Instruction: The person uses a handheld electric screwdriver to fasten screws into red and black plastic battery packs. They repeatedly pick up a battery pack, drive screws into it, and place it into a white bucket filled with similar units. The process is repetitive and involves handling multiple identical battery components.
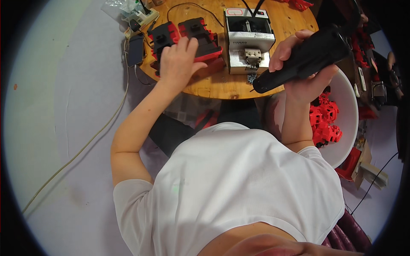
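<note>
My right hand [309, 85] is wrapped round a black electric screwdriver [301, 59], held tilted with its thin tip low and to the left, near the round wooden table's front edge. My left hand [177, 62] rests over the near side of the red-and-black plastic housings [200, 42]; its thumb is stretched out to the right and its fingertips lie against the parts. The palm hides some of the housings. Between the two hands stands a silver-and-black screw feeder [249, 40], with a small metal block on its front.
A white tub [350, 111] of red plastic parts [325, 117] stands at my right. Left of the housings, a dark phone [136, 50] lies near a power strip [143, 22]. A pale cable [100, 128] runs along the floor. More red parts [363, 47] lie at the far right.
</note>
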`<state>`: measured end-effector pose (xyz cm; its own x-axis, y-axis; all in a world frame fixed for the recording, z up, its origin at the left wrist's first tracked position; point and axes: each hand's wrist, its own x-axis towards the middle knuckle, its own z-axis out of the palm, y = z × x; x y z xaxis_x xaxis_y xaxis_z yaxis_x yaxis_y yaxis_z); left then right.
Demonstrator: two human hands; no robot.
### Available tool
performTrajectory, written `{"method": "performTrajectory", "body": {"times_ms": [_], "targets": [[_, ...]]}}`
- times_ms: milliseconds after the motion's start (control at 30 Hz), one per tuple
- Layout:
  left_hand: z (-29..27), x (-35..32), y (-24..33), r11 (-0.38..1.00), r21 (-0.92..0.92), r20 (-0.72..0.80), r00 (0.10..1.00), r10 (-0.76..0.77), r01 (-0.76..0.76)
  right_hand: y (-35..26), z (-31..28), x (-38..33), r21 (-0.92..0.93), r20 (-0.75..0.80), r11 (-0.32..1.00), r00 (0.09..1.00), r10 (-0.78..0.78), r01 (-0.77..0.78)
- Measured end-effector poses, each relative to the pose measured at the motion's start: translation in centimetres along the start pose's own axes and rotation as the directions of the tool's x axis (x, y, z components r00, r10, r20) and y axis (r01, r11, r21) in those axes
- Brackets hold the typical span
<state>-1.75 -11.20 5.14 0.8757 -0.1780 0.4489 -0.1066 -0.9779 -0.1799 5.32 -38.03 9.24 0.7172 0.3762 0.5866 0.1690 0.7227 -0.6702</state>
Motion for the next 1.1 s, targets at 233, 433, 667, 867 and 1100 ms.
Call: {"method": "performTrajectory", "body": {"times_ms": [233,433,667,867,1100], "targets": [[1.5,-2.1,-1.6,0.999,-0.05,0.05,0.999,-0.006,0.009,0.6,-0.3,1.0,0.004,0.042,1.0,0.999,-0.023,0.023],[2.3,-2.6,-1.0,0.968,-0.241,0.019,0.998,-0.065,0.067,1.1,-1.6,1.4,-0.028,0.091,0.997,0.994,-0.067,0.07],[4.0,-3.8,-5.2,0.949,-0.209,0.105,0.97,-0.218,0.235,1.4,-1.0,1.2,-0.474,-0.04,0.881,0.999,-0.023,0.001],[2.1,-1.8,-5.8,0.939,-0.187,0.426,0.885,-0.186,0.287,1.9,-0.5,1.0,-0.575,-0.24,0.789,0.967,0.088,-0.215],[8.3,4.2,-2.2,0.95,-0.305,0.192,0.981,-0.005,0.065,3.0,-0.1,1.9,-0.49,-0.227,0.857,0.973,0.05,-0.158]]}}
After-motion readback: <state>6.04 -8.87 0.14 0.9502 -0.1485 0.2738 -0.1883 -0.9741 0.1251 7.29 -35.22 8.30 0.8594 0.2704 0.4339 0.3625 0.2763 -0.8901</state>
